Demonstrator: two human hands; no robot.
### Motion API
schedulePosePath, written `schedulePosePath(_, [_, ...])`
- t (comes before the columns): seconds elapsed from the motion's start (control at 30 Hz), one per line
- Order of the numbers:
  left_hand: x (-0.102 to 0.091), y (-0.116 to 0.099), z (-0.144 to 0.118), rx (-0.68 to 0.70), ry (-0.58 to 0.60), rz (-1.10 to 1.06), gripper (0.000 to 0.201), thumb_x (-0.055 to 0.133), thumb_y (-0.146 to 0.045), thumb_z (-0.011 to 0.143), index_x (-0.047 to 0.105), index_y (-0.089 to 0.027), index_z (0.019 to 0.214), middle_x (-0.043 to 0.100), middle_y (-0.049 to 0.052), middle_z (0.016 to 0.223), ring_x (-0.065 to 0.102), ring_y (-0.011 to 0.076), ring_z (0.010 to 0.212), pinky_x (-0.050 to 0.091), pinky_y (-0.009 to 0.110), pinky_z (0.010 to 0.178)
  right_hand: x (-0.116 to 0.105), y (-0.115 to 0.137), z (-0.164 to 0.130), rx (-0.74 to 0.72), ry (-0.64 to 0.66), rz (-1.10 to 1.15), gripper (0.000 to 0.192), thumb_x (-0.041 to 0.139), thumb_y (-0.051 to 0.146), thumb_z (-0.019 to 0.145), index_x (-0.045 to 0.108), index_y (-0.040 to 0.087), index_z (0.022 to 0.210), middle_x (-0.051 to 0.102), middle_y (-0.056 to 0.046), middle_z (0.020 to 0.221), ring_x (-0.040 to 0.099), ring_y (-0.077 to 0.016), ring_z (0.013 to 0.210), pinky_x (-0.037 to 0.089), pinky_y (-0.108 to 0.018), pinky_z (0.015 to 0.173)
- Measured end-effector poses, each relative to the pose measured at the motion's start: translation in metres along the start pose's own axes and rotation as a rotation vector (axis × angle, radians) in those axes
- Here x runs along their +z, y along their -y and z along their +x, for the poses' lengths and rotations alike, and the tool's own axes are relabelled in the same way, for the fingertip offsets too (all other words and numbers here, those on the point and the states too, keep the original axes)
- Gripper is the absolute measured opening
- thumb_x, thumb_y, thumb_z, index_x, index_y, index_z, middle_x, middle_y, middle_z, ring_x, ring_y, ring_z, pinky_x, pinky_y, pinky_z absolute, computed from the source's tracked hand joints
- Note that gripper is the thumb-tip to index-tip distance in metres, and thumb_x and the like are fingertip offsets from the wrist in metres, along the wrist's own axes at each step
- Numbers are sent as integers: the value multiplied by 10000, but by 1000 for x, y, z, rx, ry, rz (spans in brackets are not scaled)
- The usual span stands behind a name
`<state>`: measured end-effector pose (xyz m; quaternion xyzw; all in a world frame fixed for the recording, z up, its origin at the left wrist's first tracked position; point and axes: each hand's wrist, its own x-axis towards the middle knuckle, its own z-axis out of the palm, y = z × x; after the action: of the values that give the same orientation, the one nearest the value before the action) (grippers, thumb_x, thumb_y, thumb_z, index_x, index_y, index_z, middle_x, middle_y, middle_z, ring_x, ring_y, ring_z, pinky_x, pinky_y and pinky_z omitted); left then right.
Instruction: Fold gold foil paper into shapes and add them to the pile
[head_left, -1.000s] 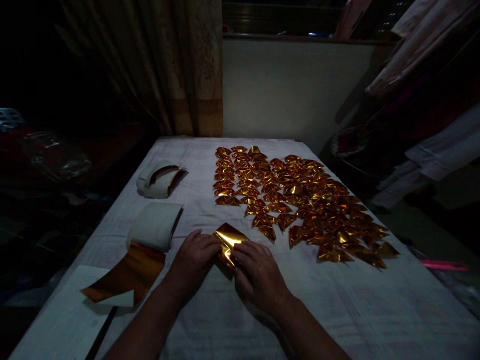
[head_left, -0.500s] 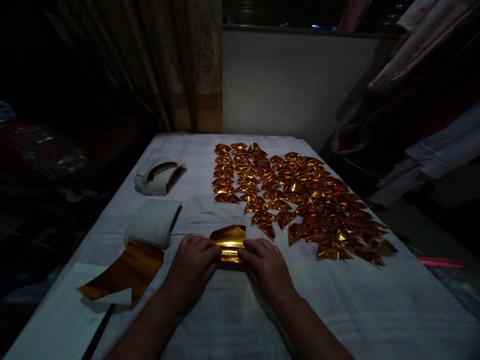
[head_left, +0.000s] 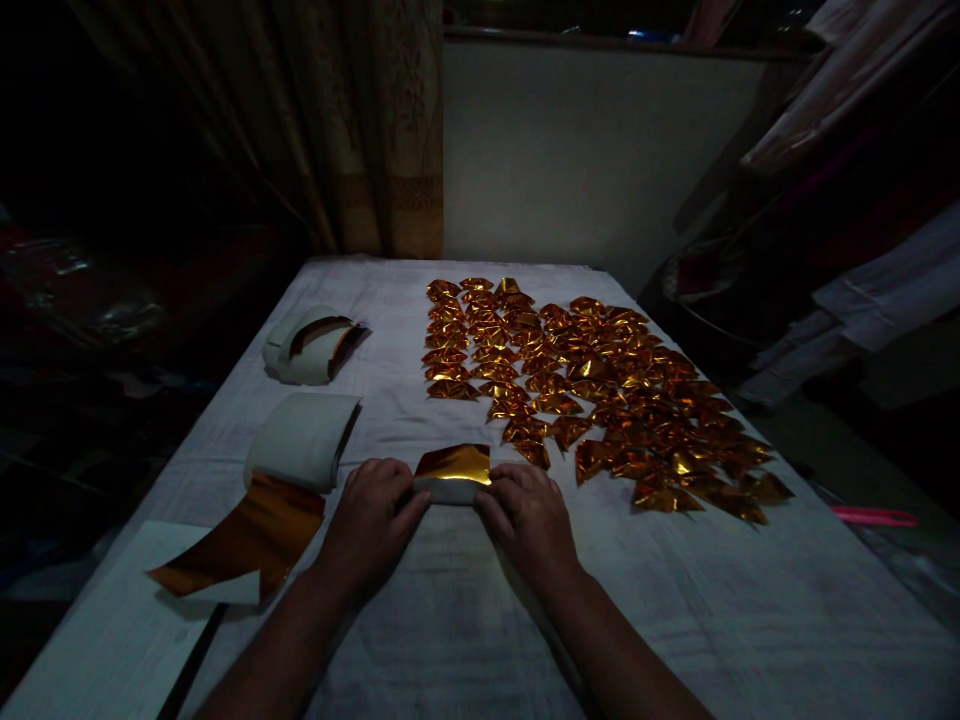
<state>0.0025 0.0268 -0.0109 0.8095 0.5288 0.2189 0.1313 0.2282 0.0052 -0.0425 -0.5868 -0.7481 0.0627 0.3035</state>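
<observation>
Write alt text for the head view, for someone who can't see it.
Two bare hands, left hand and right hand, press the ends of a small gold foil sheet on a white cloth-covered table. Rows of folded gold foil pieces lie beyond on the right; paper rolls lie left.

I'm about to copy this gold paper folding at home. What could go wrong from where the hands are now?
1. The left hand and right hand pinch only the ends of the small gold foil sheet; its white underside shows along the near edge, so the crease may land crooked.
2. The spread of folded gold foil pieces begins just beyond the right hand; a sweep could scatter them.
3. The room is dim, so misaligned edges may go unseen.
</observation>
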Motion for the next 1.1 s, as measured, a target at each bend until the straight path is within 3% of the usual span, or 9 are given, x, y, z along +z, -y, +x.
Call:
schedulePosePath(0.63, [7, -7, 3, -51, -12, 157, 231, 564, -288, 924, 540, -207, 709, 595, 52, 833, 542, 249, 848, 425, 408, 777, 4, 12, 7, 55, 46, -250, 169, 595, 329, 952, 599, 224, 819, 634, -64, 881, 528, -250, 846, 375, -362, 728])
schedulePosePath(0.73, [8, -7, 2, -55, -25, 192, 193, 545, -280, 934, 547, -208, 755, 594, 50, 841, 547, 245, 838, 435, 404, 773, 4, 11, 7, 70, 43, -241, 171, 613, 327, 939, 582, 226, 804, 631, -62, 889, 530, -246, 853, 366, -352, 728])
schedulePosePath(0.83, [10, -7, 0, -53, -94, 212, 89, 535, -257, 937, 602, -198, 930, 622, 69, 917, 568, 255, 872, 461, 404, 776, 5, 11, 7, 88, 27, -221, 154, 604, 337, 939, 577, 226, 836, 621, -56, 866, 531, -242, 836, 359, -345, 715])
schedulePosePath(0.97, [13, -14, -3, 176, -125, 184, 209, 502, -196, 963, 651, -217, 1107, 672, 96, 1159, 586, 275, 1081, 450, 450, 936, 8, 10, 6, 97, -30, -193, 130, 573, 347, 946, 579, 217, 953, 633, -61, 894, 539, -245, 841, 365, -347, 736])
schedulePosePath(1.03, [16, -19, -7, 322, -64, 142, 260, 477, -194, 981, 660, -227, 1163, 694, 75, 1213, 573, 268, 1190, 388, 477, 1053, 9, 9, 5, 93, -34, -190, 135, 568, 343, 947, 575, 211, 974, 637, -64, 904, 543, -247, 849, 368, -350, 748])
schedulePosePath(1.1, [20, -23, -10, 374, 11, 117, 331, 468, -239, 994, 612, -221, 1292, 684, 73, 1285, 546, 261, 1280, 305, 503, 1146, 10, 8, 4, 87, -31, -192, 132, 561, 334, 951, 576, 206, 982, 639, -68, 908, 545, -249, 855, 369, -350, 748])
